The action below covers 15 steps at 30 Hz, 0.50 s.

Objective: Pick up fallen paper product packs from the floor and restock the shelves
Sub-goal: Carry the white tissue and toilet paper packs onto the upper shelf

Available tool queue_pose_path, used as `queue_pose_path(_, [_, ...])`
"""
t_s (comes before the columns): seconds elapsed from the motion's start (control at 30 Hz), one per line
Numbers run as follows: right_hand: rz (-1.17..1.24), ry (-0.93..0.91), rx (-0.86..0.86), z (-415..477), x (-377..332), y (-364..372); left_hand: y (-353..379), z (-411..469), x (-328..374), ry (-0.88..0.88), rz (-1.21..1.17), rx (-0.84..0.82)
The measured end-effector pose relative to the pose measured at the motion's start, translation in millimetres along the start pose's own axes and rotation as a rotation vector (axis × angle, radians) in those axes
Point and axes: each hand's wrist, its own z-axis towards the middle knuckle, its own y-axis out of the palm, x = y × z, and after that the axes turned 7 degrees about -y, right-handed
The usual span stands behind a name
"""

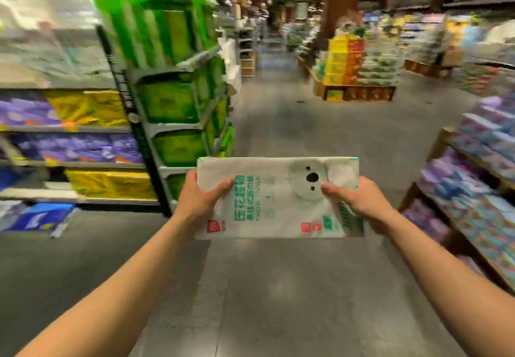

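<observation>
Shelves [83, 128] flank the aisle, where left hand [199, 199] and right hand [355, 202] grip the tissue pack [276, 197] by its ends, long axis crosswise.

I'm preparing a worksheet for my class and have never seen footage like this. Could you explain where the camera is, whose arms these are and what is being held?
There is no machine here: a person wears one wide camera on the head, so you look forward and down along their bare arms. The left hand and right hand grip the two ends of a white tissue pack with green lettering, held level above the grey floor. On the left stands a rack of green packs; on the right, shelves of blue and purple packs. The edges are blurred.
</observation>
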Motion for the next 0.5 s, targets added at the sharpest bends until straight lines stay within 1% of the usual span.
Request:
queue_pose_path(0.17, [0.015, -0.099, -0.245, 157.4, -20.6, 120.1, -83.1, 85.6, -9.7, -0.018, -0.020, 0.243])
queue_pose_path(0.27, [0.022, -0.155, -0.398, 241.2, -50.4, 191.6, -132.8, 132.3, -10.6, -0.047, -0.050, 0.404])
queue_pose_path(0.4, [0.028, -0.231, -0.549, 327.1, -96.9, 290.1, -208.7, 185.3, -13.5, -0.088, -0.072, 0.564])
queue_pose_path(0.5, [0.032, -0.294, -0.628, 375.0, -128.4, 371.7, -269.4, 222.0, -21.6, -0.081, -0.090, 0.699])
